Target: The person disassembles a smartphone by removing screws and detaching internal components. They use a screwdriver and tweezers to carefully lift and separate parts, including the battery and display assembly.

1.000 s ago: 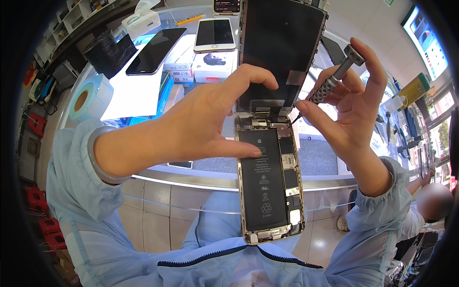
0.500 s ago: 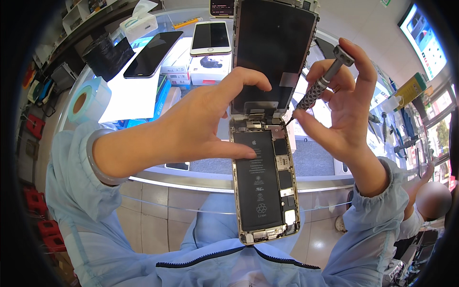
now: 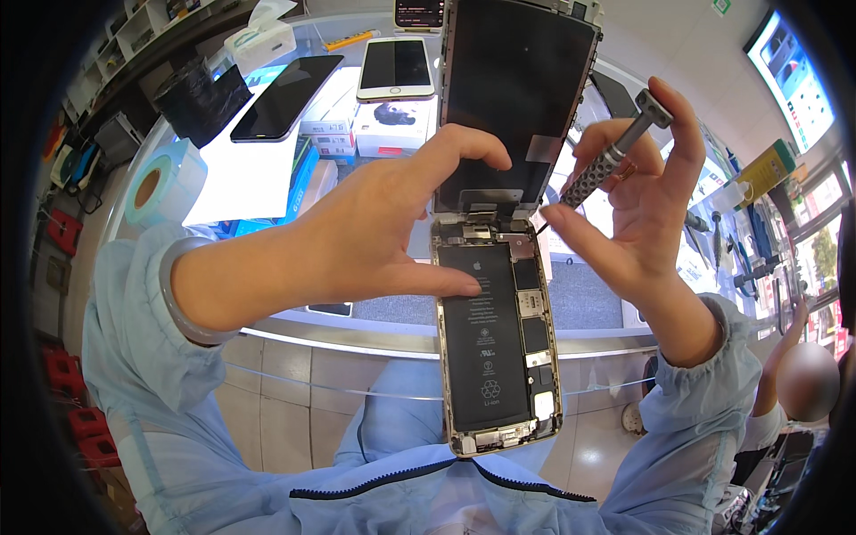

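An opened phone (image 3: 489, 339) stands in front of me, its black battery (image 3: 477, 366) exposed and its dark screen (image 3: 513, 80) raised from the top end. My left hand (image 3: 383, 223) holds it, thumb pressed on the battery and index finger curled against the screen. My right hand (image 3: 642, 223) grips a silver perforated screwdriver (image 3: 588, 183), index finger on its cap and thumb along the shaft. The thin tip reaches the metal parts at the body's upper right corner.
A glass counter holds a black phone (image 3: 285, 98), white phone (image 3: 396, 69), boxes (image 3: 392, 129), tape roll (image 3: 147, 187), black bag (image 3: 196, 107) and tissue pack (image 3: 259, 40). Tools (image 3: 749, 272) stand at right. Another person (image 3: 798, 383), with a raised hand, is at the far right.
The phone and both of my hands have shifted slightly left in the view. My grip on the phone and on the screwdriver looks much the same.
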### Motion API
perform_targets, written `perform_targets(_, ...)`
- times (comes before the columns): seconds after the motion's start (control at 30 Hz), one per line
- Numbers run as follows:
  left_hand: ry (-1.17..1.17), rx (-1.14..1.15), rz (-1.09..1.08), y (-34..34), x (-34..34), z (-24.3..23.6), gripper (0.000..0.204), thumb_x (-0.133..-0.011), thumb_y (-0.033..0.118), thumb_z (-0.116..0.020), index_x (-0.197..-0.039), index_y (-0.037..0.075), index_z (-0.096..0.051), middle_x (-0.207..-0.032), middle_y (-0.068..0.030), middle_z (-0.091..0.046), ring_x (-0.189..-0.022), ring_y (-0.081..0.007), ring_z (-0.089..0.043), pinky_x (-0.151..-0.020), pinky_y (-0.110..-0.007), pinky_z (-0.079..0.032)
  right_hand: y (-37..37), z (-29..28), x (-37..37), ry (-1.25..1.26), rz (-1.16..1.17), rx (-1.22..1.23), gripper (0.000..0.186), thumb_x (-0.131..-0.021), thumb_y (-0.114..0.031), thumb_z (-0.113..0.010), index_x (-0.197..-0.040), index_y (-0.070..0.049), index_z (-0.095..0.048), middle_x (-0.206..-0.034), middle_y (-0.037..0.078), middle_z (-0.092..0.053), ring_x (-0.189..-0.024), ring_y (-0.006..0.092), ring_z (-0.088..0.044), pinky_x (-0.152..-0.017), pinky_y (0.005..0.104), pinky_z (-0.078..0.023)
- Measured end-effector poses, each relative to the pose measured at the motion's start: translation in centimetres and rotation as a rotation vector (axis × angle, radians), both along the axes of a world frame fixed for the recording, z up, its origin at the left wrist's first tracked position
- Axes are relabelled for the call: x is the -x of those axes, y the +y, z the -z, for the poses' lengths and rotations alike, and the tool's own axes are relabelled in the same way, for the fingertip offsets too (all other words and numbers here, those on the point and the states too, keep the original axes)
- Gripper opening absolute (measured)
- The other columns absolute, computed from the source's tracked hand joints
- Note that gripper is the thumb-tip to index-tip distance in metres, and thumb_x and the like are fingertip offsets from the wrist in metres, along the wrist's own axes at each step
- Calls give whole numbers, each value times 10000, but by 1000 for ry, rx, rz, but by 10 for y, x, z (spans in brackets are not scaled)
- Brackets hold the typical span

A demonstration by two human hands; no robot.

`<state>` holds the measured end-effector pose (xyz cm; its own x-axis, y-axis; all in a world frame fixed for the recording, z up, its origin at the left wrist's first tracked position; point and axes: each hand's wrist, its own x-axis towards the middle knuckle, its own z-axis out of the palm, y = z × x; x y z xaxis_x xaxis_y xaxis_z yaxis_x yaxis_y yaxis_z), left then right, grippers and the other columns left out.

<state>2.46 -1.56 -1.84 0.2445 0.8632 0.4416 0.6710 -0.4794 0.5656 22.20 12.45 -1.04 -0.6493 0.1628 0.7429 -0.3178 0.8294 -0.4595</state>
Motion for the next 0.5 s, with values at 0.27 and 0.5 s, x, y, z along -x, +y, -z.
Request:
perform_targets(0.27, -12, 12, 8, 2, -1, -1, 778, -657, 187, -826, -1268, 140, -346, -989, -109, -574, -818, -305, -596, -694, -388, -496, 0, 0, -1, -20, -36, 92, 930, -746, 79, -617, -1453, -147, -57, -927, 116, -573, -812, 172, -601, -707, 265, -513)
perform_targets(0.5, 1, 19, 0, 2, -1, -1, 783, -656, 186, -824, -1274, 145, -346, -994, -110, -581, -838, -310, -599, -700, -388, -496, -4, -1, -2, 99, -137, 325, 936, -778, 95, -608, -1458, -153, -14, -942, 145, -593, -806, 195, -647, -715, 297, -561)
